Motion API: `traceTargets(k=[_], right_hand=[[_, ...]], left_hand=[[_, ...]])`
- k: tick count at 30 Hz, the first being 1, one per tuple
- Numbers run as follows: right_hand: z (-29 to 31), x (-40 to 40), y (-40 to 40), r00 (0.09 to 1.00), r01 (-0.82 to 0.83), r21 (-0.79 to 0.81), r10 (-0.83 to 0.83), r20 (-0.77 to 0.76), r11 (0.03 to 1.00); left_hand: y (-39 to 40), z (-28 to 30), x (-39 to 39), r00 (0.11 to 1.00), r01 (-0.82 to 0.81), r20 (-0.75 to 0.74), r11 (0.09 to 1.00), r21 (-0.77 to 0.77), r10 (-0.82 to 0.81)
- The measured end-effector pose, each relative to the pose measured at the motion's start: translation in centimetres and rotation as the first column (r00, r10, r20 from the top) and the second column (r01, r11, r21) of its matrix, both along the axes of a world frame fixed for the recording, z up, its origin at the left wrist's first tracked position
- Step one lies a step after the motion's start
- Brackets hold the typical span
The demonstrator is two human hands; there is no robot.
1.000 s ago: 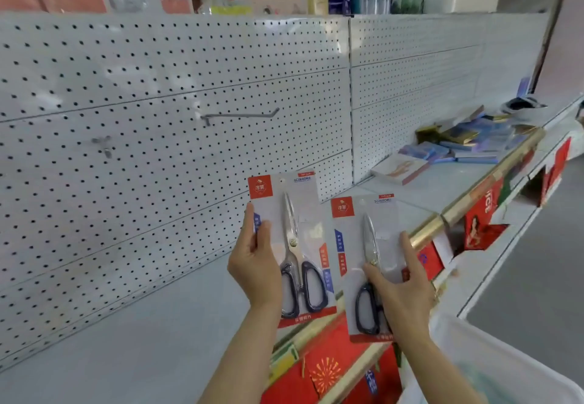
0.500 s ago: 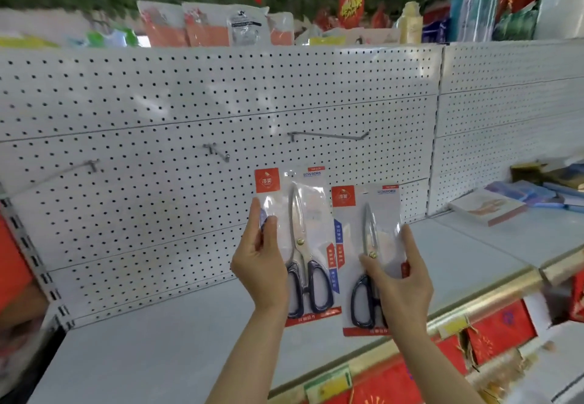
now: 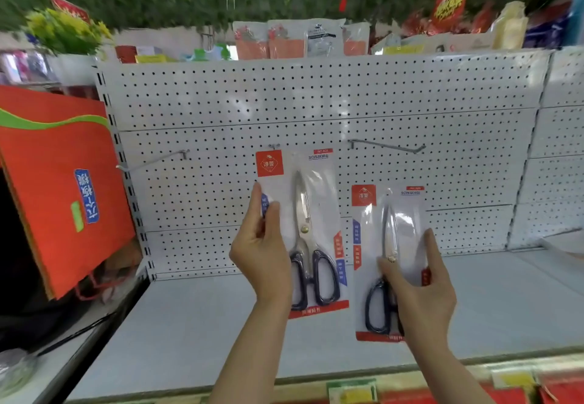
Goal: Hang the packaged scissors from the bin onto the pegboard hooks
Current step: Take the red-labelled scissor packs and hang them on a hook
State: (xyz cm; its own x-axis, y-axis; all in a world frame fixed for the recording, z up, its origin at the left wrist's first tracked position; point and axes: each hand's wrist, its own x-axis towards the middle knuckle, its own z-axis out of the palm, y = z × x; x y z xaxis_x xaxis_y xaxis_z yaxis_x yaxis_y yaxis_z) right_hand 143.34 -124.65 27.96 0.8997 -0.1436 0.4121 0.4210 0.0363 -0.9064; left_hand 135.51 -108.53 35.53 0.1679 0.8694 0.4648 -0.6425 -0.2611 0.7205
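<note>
My left hand (image 3: 260, 247) grips one pack of scissors (image 3: 308, 214) by its left edge, held upright with its top just below the middle hook (image 3: 274, 146) of the white pegboard (image 3: 316, 100). My right hand (image 3: 417, 290) holds a second pack of scissors (image 3: 388, 214) lower and to the right, fingers over its black handles. An empty hook (image 3: 387, 147) juts out above that pack. Another empty hook (image 3: 151, 160) sticks out at the left. The bin is out of view.
A white shelf (image 3: 189, 324) runs below the pegboard, with a gold price rail (image 3: 347, 388) along its front. Red bags (image 3: 57, 182) hang at the left. Packaged goods (image 3: 300, 38) stand on top of the pegboard under green leaves.
The view has swung left and up, bringing the left hook and red bags in. Both hands have risen with their packs; the left pack's top now reaches the middle hook.
</note>
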Motion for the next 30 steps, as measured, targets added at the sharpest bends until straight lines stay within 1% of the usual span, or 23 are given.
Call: traceTargets(k=[4,8,14,24,30], right_hand=[[0.2,0.1,0.1,1.0,-0.009,-0.024,0.009,0.012,1.0],[0.6,0.3,-0.1,1.0,-0.008,-0.036,0.009,0.019,0.999],[1.0,0.4,0.5,0.999,-0.03,-0.009,0.03,0.03,1.0],[2.1,0.4,1.9,0.995,-0.079,0.048,0.076,0.067,0.996],[2.9,0.3,2.6,0.992,-0.109,0.061,0.104,0.074,0.992]], left_hand=[[1.6,0.4,1.4,0.997,-0.06,-0.054,0.998,0.019,0.061],[3.0,0.3,2.4,0.995,-0.074,-0.072,0.997,0.01,0.075],[3.6,0.2,2.3,0.997,-0.069,-0.03,0.998,0.005,0.069],[4.4,-0.5,3.3,0.99,-0.109,-0.084,0.994,0.023,0.111],[5.9,-1.5,5.5,0.979,-0.146,-0.137,0.988,0.044,0.151]])
